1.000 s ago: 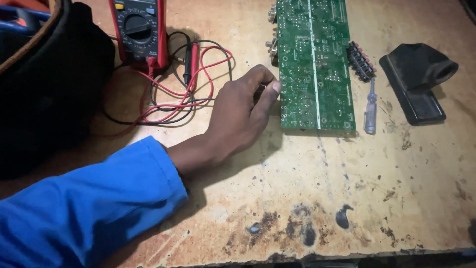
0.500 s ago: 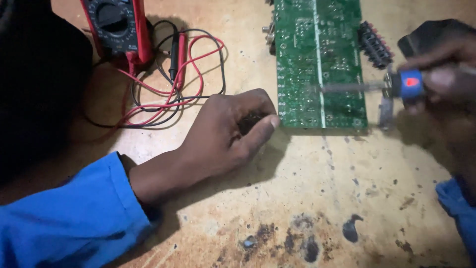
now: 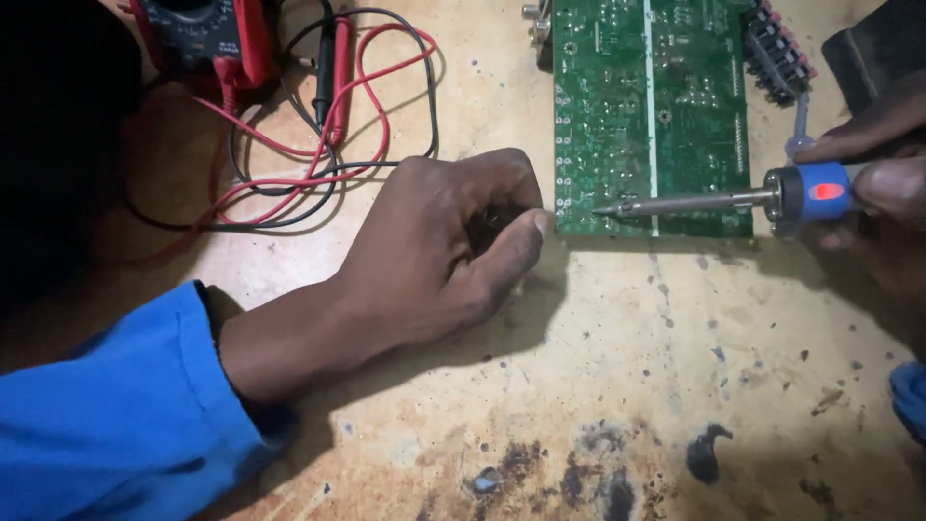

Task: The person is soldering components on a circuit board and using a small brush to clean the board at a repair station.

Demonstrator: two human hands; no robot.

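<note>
A green circuit board (image 3: 675, 87) lies solder side up on the worn wooden bench (image 3: 617, 367). My left hand (image 3: 444, 241) rests curled on the bench, thumb and fingertips pressed against the board's lower left corner. My right hand (image 3: 883, 193) grips a soldering iron (image 3: 733, 200) with a blue handle and a red button. Its metal tip lies over the board's lower edge, pointing left toward my left thumb. Whether the tip touches the board I cannot tell.
A red multimeter (image 3: 207, 39) with tangled red and black probe leads (image 3: 328, 125) sits at the upper left. A black connector strip (image 3: 776, 43) lines the board's right side, with a small screwdriver (image 3: 799, 125) beside it. A dark object (image 3: 873, 53) is at the upper right. Burn stains mark the near bench.
My right hand has come in from the right with the soldering iron and moved its tip leftward to the board's lower edge. My left hand stays at the board's corner.
</note>
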